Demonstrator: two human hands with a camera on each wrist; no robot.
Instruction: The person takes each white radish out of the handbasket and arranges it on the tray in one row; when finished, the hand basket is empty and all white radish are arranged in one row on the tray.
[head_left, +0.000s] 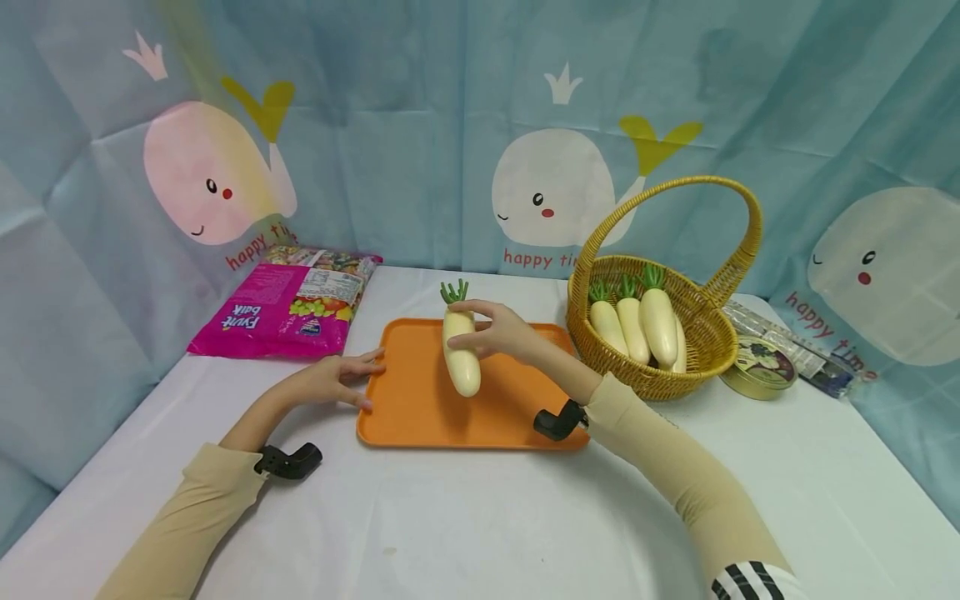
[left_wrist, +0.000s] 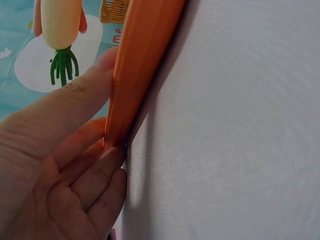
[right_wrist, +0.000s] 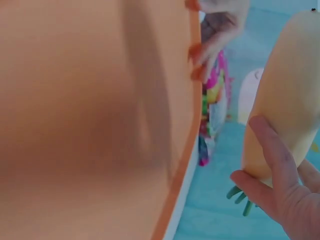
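My right hand [head_left: 504, 331] holds a white radish [head_left: 462, 367] with a green leafy top, gripping its upper part from the right. The radish hangs above the orange tray [head_left: 408, 417], its leaf end pointing away and its rounded end toward me. In the right wrist view, thumb and fingers wrap the radish [right_wrist: 287, 95] near its leaves. At the tray's left edge, my left hand [head_left: 330, 381] rests with thumb and fingers spread along the rim. The left wrist view has the thumb touching the tray's side wall [left_wrist: 140, 65], the other fingertips lower against it.
A yellow wicker basket [head_left: 652, 383] with a tall handle holds several white radishes [head_left: 660, 325] at the right. Beside it lie a round tin [head_left: 761, 367] and a shiny flat package [head_left: 795, 342]. A pink candy bag [head_left: 277, 304] lies back left. A blue printed curtain [head_left: 420, 150] hangs behind.
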